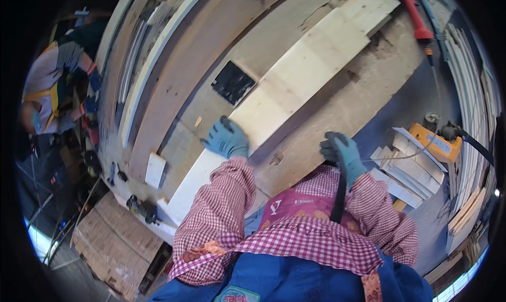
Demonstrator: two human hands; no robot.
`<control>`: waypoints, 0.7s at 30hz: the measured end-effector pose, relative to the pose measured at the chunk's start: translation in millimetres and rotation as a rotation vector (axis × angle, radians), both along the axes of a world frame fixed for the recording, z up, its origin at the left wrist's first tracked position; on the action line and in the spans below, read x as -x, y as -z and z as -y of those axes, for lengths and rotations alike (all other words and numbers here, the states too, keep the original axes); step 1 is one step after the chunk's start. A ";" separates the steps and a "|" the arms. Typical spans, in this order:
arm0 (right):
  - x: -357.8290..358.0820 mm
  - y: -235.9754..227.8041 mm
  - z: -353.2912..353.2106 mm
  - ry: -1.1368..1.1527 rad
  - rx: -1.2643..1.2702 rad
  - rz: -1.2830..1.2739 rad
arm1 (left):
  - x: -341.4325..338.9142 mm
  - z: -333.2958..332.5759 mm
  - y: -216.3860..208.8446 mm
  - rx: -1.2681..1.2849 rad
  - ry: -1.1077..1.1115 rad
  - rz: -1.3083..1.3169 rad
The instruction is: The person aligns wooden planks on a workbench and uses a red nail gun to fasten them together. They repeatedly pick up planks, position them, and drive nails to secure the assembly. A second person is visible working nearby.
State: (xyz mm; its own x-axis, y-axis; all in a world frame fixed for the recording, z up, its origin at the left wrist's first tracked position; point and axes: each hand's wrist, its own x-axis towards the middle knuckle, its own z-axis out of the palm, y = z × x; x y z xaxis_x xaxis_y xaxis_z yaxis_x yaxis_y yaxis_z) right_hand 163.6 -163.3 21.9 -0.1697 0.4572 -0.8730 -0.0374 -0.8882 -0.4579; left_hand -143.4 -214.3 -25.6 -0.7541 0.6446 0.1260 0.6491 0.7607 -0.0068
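Note:
A long pale wooden plank (pixel 295 83) lies diagonally across the workbench, with further pale pieces at its far right end. My left hand (pixel 226 138), in a blue-grey glove with dark fingertips, rests on the plank near its left edge, fingers spread. My right hand (pixel 345 153), gloved the same way, is to the right of the plank, close to the bench's near edge. Its fingers are curled around a black strip (pixel 340 196) that hangs down in front of my apron. The strip's upper end is hidden by the hand.
A black square (pixel 233 84) lies left of the plank; long boards (pixel 195 54) lie beyond it. A red tool (pixel 414 9) with a cable is at upper right. Wood offcuts (pixel 408 167) and a yellow-orange tool (pixel 435 143) sit at right. Another person (pixel 55 86) works at left.

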 end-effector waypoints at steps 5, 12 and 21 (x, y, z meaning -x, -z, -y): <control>1.6 -22.7 25.7 -0.061 -0.066 -0.223 | 4.8 7.4 -6.2 0.074 -0.031 0.003; -70.7 -37.7 43.4 -0.024 -0.137 0.069 | 1.7 -4.8 2.9 0.037 -0.038 -0.002; -94.9 -45.8 -23.4 0.039 -0.107 0.085 | -7.8 -7.4 -12.7 -0.025 -0.067 0.011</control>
State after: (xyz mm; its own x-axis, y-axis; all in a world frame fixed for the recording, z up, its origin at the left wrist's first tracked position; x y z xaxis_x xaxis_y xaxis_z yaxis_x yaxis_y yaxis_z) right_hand 258.4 -139.9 67.7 -0.0768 0.5535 -0.8293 -0.0280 -0.8327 -0.5531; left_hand -135.6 -206.9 -12.9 -0.7969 0.5893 0.1328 0.5965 0.8024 0.0192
